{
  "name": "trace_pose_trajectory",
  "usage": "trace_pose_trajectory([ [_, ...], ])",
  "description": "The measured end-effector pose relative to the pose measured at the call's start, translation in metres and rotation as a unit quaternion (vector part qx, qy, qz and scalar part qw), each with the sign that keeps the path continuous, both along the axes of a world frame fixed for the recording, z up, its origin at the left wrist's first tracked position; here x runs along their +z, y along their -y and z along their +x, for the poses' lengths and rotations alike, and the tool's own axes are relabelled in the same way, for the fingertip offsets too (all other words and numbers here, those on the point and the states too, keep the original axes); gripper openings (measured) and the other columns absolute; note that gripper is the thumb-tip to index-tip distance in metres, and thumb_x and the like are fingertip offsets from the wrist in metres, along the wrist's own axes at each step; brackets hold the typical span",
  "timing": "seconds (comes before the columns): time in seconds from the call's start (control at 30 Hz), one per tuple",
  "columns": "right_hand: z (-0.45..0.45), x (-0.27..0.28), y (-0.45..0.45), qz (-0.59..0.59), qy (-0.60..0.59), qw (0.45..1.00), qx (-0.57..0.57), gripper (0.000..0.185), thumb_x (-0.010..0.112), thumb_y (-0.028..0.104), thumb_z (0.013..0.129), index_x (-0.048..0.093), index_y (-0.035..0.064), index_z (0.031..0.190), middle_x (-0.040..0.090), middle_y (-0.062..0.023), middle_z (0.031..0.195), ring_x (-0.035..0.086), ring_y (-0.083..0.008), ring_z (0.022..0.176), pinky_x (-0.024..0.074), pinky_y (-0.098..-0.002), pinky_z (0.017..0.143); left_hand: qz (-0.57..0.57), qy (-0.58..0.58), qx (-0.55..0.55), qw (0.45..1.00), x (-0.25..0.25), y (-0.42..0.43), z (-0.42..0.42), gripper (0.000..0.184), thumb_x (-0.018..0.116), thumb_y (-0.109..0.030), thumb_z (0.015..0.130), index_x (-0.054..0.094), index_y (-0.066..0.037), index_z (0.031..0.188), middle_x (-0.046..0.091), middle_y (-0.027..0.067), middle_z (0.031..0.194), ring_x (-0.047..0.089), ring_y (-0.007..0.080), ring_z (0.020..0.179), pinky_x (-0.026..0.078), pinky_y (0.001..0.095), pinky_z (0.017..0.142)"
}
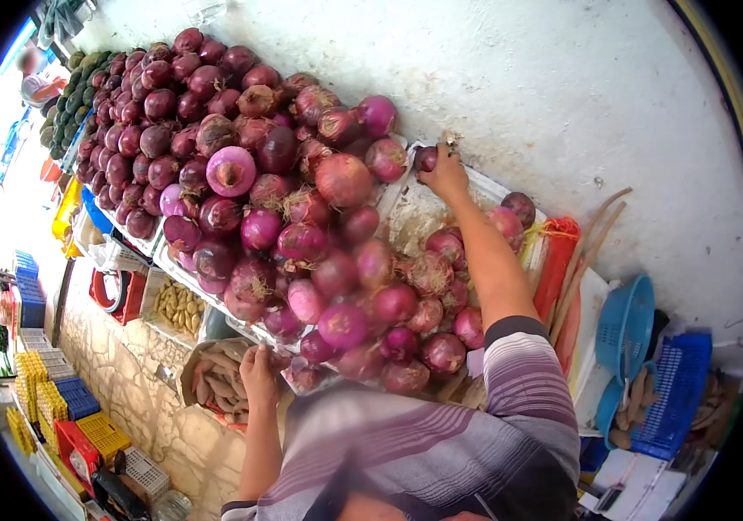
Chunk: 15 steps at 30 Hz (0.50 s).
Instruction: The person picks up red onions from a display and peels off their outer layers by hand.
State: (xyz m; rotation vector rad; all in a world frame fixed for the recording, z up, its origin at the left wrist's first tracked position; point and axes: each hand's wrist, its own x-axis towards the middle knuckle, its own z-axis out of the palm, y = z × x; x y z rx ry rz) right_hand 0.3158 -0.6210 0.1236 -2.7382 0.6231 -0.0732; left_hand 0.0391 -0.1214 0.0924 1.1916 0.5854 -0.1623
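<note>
My right hand [447, 180] reaches to the far side, by the wall, with its fingers closed around a dark red onion [426, 158]. Beneath it is a white tray [475, 182] whose exposed bottom is stained and littered with bits of skin. A tall heap of red onions [343, 181] rises to the left of that hand, and more loose onions [430, 273] lie below my right forearm. My left hand [258, 375] is at the near edge of the heap, fingers drawn together; what they grip, if anything, is unclear.
A box of sweet potatoes [219, 382] stands left of my left hand, below a crate of small yellowish tubers [178, 308]. To the right are a red net sack [554, 269], wooden sticks [584, 260], a blue basket [627, 326] and a blue crate [671, 395]. A white wall [562, 95] bounds the far side.
</note>
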Motion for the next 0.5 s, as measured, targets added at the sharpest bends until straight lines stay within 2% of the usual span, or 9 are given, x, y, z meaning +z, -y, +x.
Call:
trace_pose_trajectory([
  [0.07,0.006,0.002,0.002,0.033,-0.003,0.999,-0.024,0.091,0.083,0.04,0.073,0.038,0.0122,0.147,0.053,-0.0296,0.134,0.063,-0.0428,0.114,0.0529,-0.0507,0.093,0.0,0.014,-0.018,1.0,0.012,0.002,0.004,0.02,0.06,-0.024,0.103,0.059,-0.005,0.098,0.061,0.0032,0.078,0.064,0.0174,0.069,0.059,0.0343,0.067],
  [0.17,0.019,-0.053,0.047,0.257,0.084,0.963,0.003,0.083,0.08,0.041,0.077,0.043,0.0093,0.144,0.059,-0.0232,0.128,0.066,-0.0356,0.11,0.0541,-0.0467,0.092,-0.021,0.024,-0.006,0.999,0.045,0.006,0.005,0.017,0.058,-0.017,0.103,0.059,0.0,0.099,0.061,0.0059,0.08,0.066,0.0177,0.073,0.059,0.0332,0.07],
  [0.2,0.005,-0.038,0.036,0.412,0.119,0.904,0.005,0.061,0.071,0.038,0.088,0.053,0.0084,0.138,0.064,-0.016,0.124,0.067,-0.0311,0.107,0.0556,-0.044,0.089,-0.042,0.039,-0.045,0.997,0.042,-0.002,0.003,0.017,0.06,-0.015,0.102,0.06,0.002,0.105,0.065,0.008,0.084,0.068,0.0192,0.079,0.059,0.0331,0.074],
  [0.23,-0.011,-0.018,0.023,0.512,0.113,0.851,-0.005,0.058,0.068,0.038,0.09,0.053,0.0087,0.138,0.063,-0.0155,0.125,0.067,-0.0311,0.109,0.0559,-0.0453,0.089,-0.046,0.044,-0.083,0.995,0.052,0.001,0.005,0.018,0.06,-0.015,0.101,0.061,0.002,0.106,0.066,0.0088,0.086,0.068,0.0198,0.081,0.058,0.0334,0.076],
  [0.3,-0.042,0.022,-0.004,0.694,0.098,0.713,-0.031,0.052,0.061,0.037,0.095,0.053,0.0093,0.139,0.063,-0.0145,0.128,0.066,-0.0312,0.113,0.0564,-0.0478,0.09,-0.051,0.055,-0.162,0.984,0.081,0.007,0.014,0.021,0.061,-0.014,0.1,0.061,0.004,0.11,0.069,0.0105,0.09,0.069,0.021,0.086,0.057,0.0341,0.08],
  [0.33,-0.056,0.035,-0.017,0.734,0.112,0.669,-0.026,0.052,0.059,0.037,0.096,0.053,0.0097,0.14,0.063,-0.0142,0.13,0.065,-0.0312,0.115,0.0565,-0.0492,0.09,-0.049,0.068,-0.215,0.973,0.084,0.008,0.021,0.027,0.062,-0.014,0.1,0.062,0.006,0.118,0.071,0.011,0.095,0.069,0.02,0.091,0.055,0.0325,0.084],
  [0.43,-0.094,0.058,-0.057,0.828,0.136,0.544,-0.024,0.053,0.056,0.038,0.098,0.051,0.0102,0.143,0.061,-0.0138,0.135,0.064,-0.0317,0.118,0.0562,-0.0528,0.093,0.051,0.1,-0.313,0.943,0.118,0.038,0.047,0.028,0.061,-0.019,0.101,0.062,0.004,0.117,0.072,0.0142,0.099,0.071,0.0216,0.092,0.056,0.0352,0.085],
  [0.5,-0.114,0.065,-0.081,0.863,0.131,0.486,-0.036,0.056,0.056,0.04,0.098,0.049,0.0099,0.145,0.059,-0.014,0.139,0.063,-0.0329,0.119,0.0556,-0.0545,0.094,0.04,0.166,-0.357,0.918,0.147,0.066,0.069,0.031,0.063,-0.019,0.099,0.062,0.004,0.12,0.072,0.0139,0.105,0.07,0.0198,0.097,0.054,0.0344,0.088],
])
